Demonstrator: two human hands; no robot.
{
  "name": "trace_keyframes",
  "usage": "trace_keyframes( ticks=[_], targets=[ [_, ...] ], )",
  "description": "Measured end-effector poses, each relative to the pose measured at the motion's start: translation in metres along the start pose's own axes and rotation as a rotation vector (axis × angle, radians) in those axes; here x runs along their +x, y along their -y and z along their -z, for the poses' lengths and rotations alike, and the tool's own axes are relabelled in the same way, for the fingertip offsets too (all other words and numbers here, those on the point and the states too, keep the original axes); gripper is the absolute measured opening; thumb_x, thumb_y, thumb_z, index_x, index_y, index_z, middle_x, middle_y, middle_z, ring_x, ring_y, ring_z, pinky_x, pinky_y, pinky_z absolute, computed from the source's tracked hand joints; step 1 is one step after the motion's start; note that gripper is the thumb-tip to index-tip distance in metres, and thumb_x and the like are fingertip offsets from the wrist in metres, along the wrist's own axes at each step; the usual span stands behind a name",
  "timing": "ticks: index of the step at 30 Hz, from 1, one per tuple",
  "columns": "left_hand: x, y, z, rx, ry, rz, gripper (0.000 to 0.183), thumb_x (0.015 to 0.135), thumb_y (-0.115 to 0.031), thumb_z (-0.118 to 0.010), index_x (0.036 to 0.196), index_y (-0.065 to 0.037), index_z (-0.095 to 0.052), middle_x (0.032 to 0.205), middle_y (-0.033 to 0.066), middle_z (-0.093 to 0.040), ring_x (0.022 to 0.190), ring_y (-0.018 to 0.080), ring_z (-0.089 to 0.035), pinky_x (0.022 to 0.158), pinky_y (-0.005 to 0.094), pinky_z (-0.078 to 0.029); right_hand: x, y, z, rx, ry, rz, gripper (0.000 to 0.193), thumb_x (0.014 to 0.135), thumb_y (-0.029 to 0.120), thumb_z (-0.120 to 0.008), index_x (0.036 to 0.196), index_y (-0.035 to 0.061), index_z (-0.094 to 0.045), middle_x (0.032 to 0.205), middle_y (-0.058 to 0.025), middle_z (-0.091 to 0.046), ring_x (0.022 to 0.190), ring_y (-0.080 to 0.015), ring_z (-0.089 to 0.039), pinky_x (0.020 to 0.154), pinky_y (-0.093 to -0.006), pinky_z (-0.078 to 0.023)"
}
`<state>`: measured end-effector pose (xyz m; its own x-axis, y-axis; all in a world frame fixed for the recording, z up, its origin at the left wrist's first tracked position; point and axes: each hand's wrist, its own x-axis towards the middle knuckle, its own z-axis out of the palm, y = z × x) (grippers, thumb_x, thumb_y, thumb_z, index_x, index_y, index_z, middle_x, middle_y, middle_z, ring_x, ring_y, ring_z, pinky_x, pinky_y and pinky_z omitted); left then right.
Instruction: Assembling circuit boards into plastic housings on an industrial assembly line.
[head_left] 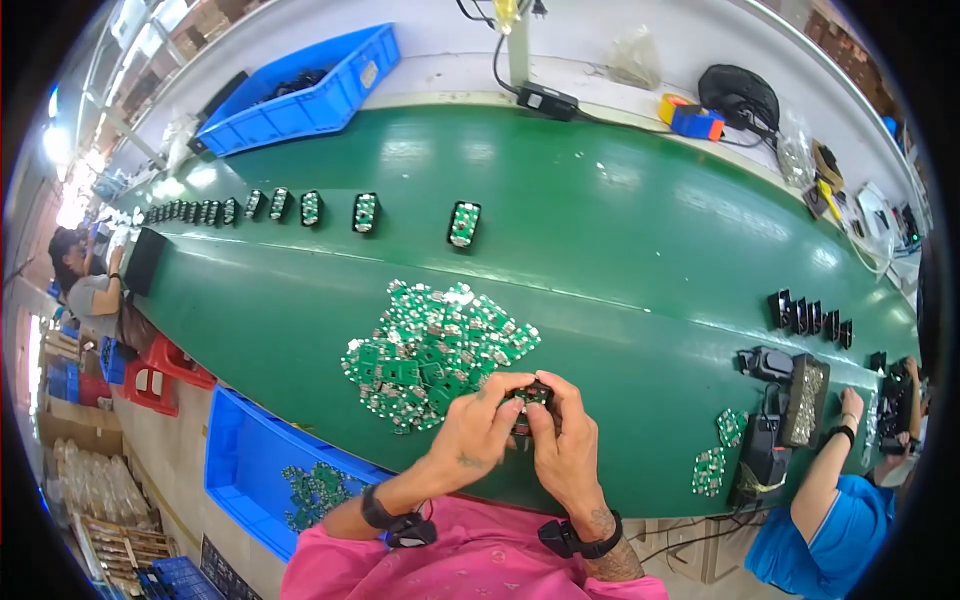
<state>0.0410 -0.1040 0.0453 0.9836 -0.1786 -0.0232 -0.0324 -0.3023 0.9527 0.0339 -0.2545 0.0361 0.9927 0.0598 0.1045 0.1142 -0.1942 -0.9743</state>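
Currently your left hand [473, 428] and right hand [566, 440] are clamped together on a small black housing [540, 389], near the green workbench's [640, 410] front edge, just beside the heaped green circuit boards [430, 365]. Probably best: press evenly with both thumbs, housing kept level. Fingers mask most of it; its contents can't be made out clearly.

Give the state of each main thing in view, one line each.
Left hand: closed on small black case
Right hand: closed on same case
Circuit board pile: loosely heaped
Left row of cases: fitted with green boards
Upper blue bin: open, holding dark items
Lower blue bin: open, boards inside
Black cases at right: lined up
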Motion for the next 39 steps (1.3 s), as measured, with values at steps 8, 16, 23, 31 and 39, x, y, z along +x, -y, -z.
trace_keyframes(
  ticks=[8, 16, 23, 31, 39],
  targets=[
    [0.140, 0.026, 0.163, 0.255, -0.225, 0.103, 0.026, 0.098, -0.006, -0.047, 0.124, -0.011, -0.049, 0.095, 0.0107, -0.059, 0.054, 0.0168, -0.062, 0.046, 0.0287, -0.051, -0.001, 0.000, 0.041, -0.149, 0.078, -0.111, 0.038, 0.089, 0.008, -0.067, 0.124, -0.0018, -0.058, 0.097, -0.0089, -0.063, 0.071, -0.0128, -0.063, 0.060, -0.0255, -0.051],
    [0.200, 0.111, 0.194, 0.236, -0.329, 0.000, 0.039, 0.085, -0.001, -0.052, 0.122, -0.012, -0.057, 0.075, 0.0085, -0.056, 0.057, 0.0208, -0.060, 0.045, 0.0344, -0.051, 0.023, -0.024, 0.146, -0.597, -0.134, -0.085, 0.031, 0.087, 0.014, -0.070, 0.110, -0.0050, -0.064, 0.074, -0.0148, -0.066, 0.063, -0.0212, -0.064, 0.061, -0.0327, -0.051],
    [0.199, 0.110, 0.196, 0.414, -0.370, 0.079, 0.040, 0.101, -0.010, -0.045, 0.140, -0.016, -0.050, 0.072, 0.0129, -0.063, 0.047, 0.0223, -0.063, 0.040, 0.0337, -0.050, 0.123, -0.058, 0.306, -1.152, -0.466, -0.386, 0.051, 0.074, 0.023, -0.079, 0.113, 0.0019, -0.056, 0.104, -0.0238, -0.068, 0.099, -0.0419, -0.066, 0.084, -0.0494, -0.054],
    [0.123, -0.007, 0.122, 0.281, -0.423, -0.223, 0.037, 0.097, -0.006, -0.048, 0.134, -0.002, -0.050, 0.108, 0.0144, -0.067, 0.061, 0.0126, -0.063, 0.047, 0.0258, -0.048, 0.158, -0.056, 0.339, -1.288, -0.374, -0.628, 0.037, 0.069, 0.023, -0.076, 0.097, -0.0007, -0.072, 0.106, -0.0237, -0.070, 0.099, -0.0393, -0.068, 0.085, -0.0441, -0.056],
    [-0.005, -0.031, -0.079, -0.162, 0.041, -0.062, 0.069, 0.078, -0.001, -0.074, 0.141, -0.005, -0.046, 0.147, 0.0191, -0.040, 0.095, 0.0233, -0.066, 0.069, 0.0300, -0.057, 0.038, 0.017, 0.131, -0.734, 0.137, -0.135, 0.040, 0.070, 0.037, -0.079, 0.085, 0.0016, -0.067, 0.076, -0.0156, -0.066, 0.070, -0.0334, -0.066, 0.060, -0.0414, -0.051]
  ],
)
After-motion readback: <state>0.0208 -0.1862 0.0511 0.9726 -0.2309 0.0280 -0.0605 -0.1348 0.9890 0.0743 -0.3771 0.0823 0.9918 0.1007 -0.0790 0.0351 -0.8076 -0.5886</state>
